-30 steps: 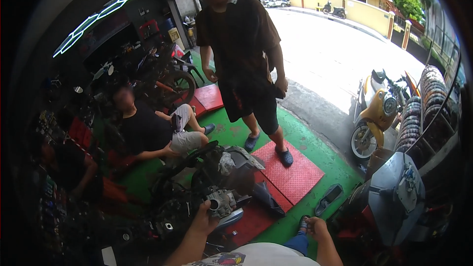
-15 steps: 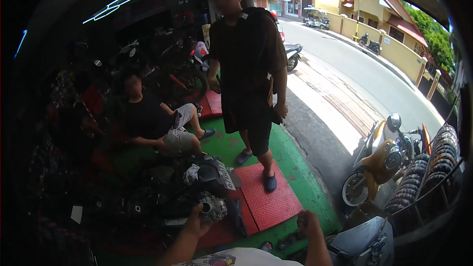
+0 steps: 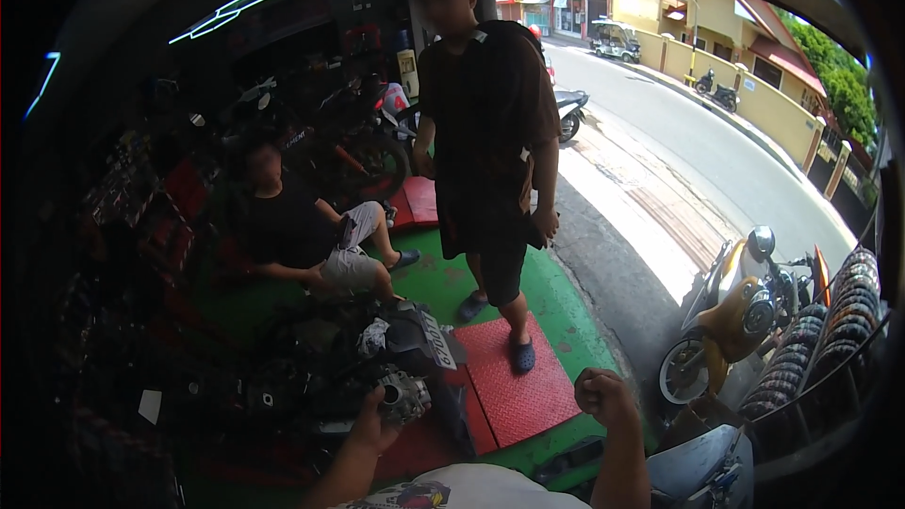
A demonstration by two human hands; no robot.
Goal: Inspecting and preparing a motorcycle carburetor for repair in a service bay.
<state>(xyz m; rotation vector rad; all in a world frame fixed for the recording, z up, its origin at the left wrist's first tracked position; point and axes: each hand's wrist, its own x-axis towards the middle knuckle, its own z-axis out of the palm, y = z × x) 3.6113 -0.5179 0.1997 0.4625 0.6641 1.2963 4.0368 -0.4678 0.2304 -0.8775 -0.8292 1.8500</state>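
My left hand (image 3: 375,422), at the lower middle, grips a silver cast-metal part (image 3: 407,402), like a carburetor or throttle body, with a round bore. It is just over a dark, partly dismantled motorcycle (image 3: 320,349) with a license plate at its tail. My right hand (image 3: 605,398) is raised apart from it at the right, its fingers curled closed; whether anything small is inside I cannot make out. Behind it lies a red diamond-plate board (image 3: 528,396) on the green floor.
A person (image 3: 485,132) in dark clothes stands ahead; another (image 3: 283,226) sits at the left. A yellow scooter (image 3: 740,311) and stacked tires (image 3: 844,311) are at right. A street (image 3: 679,160) lies beyond; a silver vehicle body (image 3: 702,462) is at lower right.
The view has tilted up and shifted, bringing more street into sight. My right hand has risen, still curled. My left hand still holds the metal part.
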